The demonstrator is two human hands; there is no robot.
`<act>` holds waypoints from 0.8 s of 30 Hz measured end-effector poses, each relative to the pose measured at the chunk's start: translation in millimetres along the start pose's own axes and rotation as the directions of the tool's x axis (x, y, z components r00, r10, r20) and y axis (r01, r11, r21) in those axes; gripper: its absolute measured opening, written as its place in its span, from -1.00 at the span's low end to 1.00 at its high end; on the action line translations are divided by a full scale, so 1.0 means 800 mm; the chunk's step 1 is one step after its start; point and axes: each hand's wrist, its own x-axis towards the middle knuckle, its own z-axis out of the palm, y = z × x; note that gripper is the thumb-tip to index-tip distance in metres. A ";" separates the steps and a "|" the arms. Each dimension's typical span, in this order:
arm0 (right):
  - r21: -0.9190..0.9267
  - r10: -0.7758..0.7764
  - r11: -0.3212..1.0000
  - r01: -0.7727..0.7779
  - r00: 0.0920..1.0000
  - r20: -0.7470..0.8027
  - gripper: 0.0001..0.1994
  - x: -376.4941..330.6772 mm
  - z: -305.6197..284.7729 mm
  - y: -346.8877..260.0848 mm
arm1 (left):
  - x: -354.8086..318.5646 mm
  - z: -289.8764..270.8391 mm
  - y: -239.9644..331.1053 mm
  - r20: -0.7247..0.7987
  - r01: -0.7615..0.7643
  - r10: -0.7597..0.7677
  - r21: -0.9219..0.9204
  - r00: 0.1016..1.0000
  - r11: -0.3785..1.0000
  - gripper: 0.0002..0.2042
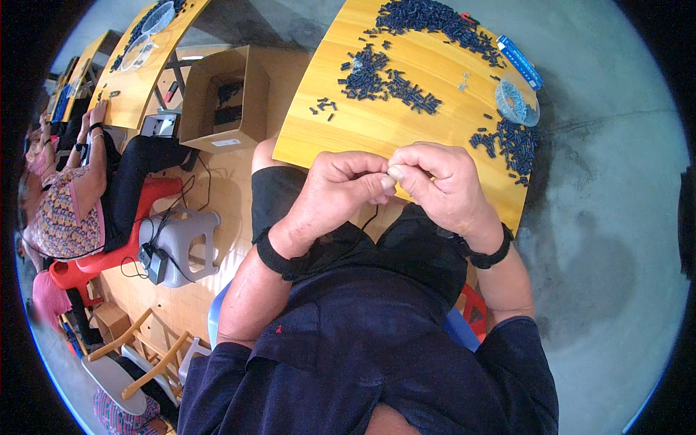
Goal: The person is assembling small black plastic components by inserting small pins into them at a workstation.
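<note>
My left hand [337,190] and my right hand [444,181] meet fingertip to fingertip over the near edge of the yellow wooden table [428,134]. Thumb and forefinger are pinched together on both hands. Whatever lies between them is hidden or too small to make out. Beyond my hands, a heap of small black cylindrical pieces [366,78] is spread on the tabletop, with a few loose ones to its left. Closer to my right hand lies another cluster of black pieces [516,148].
A clear plastic bowl [532,114] with light-blue bits and a blue box [520,62] sit at the table's right edge. A larger black pile [435,20] covers the far end. Left are an open cardboard box [255,101], a grey stool [177,243] and seated people.
</note>
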 end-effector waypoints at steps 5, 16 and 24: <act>0.315 0.246 0.928 -0.201 0.963 -0.109 -0.95 -0.018 0.012 -0.001 | 0.002 -0.001 -0.004 -0.024 -0.043 0.041 -0.070 0.999 0.997 -0.86; -0.007 -0.130 0.991 0.130 0.986 -0.104 -0.93 -0.019 0.008 0.007 | 0.000 -0.001 -0.009 0.014 -0.032 0.034 -0.096 0.999 0.995 -0.86; 0.069 -0.179 0.979 0.192 0.969 -0.170 -0.92 -0.033 0.018 0.007 | -0.008 0.005 -0.008 0.045 -0.020 0.025 -0.110 0.999 0.994 -0.88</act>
